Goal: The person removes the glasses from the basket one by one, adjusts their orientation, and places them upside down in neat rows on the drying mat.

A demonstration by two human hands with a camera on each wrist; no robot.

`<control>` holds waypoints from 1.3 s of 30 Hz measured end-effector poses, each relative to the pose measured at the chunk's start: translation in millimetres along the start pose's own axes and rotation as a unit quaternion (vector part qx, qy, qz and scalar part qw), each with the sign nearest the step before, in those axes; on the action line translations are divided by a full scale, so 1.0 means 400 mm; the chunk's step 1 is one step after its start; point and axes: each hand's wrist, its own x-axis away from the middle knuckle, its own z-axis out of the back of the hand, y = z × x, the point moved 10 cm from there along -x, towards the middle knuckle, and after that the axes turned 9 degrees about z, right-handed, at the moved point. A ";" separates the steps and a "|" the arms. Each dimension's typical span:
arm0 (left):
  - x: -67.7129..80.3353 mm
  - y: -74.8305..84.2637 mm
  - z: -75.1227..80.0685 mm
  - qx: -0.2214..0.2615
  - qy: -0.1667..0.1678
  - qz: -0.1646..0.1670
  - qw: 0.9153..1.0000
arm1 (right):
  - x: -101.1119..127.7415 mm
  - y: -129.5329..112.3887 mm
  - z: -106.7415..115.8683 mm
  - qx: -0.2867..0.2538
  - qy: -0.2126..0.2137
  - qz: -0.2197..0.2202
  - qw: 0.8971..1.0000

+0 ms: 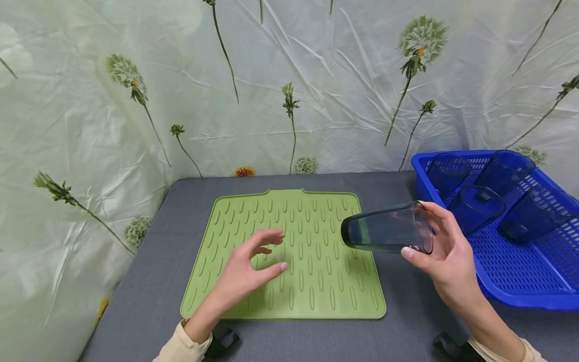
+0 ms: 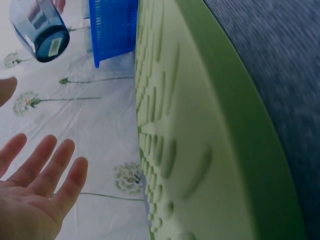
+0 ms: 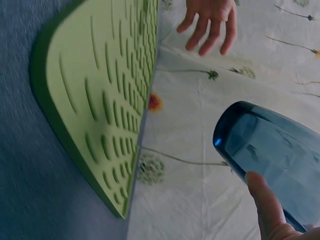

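Observation:
My right hand (image 1: 445, 251) grips a dark tinted drinking glass (image 1: 384, 229) near its rim, thumb below and fingers behind. The glass lies tipped on its side in the air, its thick base pointing left over the right part of a green ridged mat (image 1: 312, 261). In the left wrist view a small pale label shows on the base of the glass (image 2: 50, 45). Above the mat's left half hovers my left hand (image 1: 246, 269), fingers spread and thumb apart, with nothing in it. The right wrist view shows that same left hand (image 3: 210, 22) beyond the mat.
A blue plastic basket (image 1: 524, 301) stands on the right with several similar tinted glasses (image 1: 477, 208) inside. The grey cloth-covered table (image 1: 149, 281) reaches back to a pale curtain (image 1: 253, 125) printed with dandelions.

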 end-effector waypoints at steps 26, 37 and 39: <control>0.016 0.012 -0.116 0.124 -0.112 0.037 0.985 | 0.054 0.073 -0.069 -0.057 0.004 -0.052 0.997; 0.022 0.001 -0.140 0.161 -0.136 0.057 0.976 | 0.081 0.088 -0.115 -0.073 -0.052 -0.043 0.995; 0.023 0.001 -0.142 0.165 -0.138 0.058 0.975 | 0.085 0.090 -0.122 -0.079 -0.056 -0.036 0.995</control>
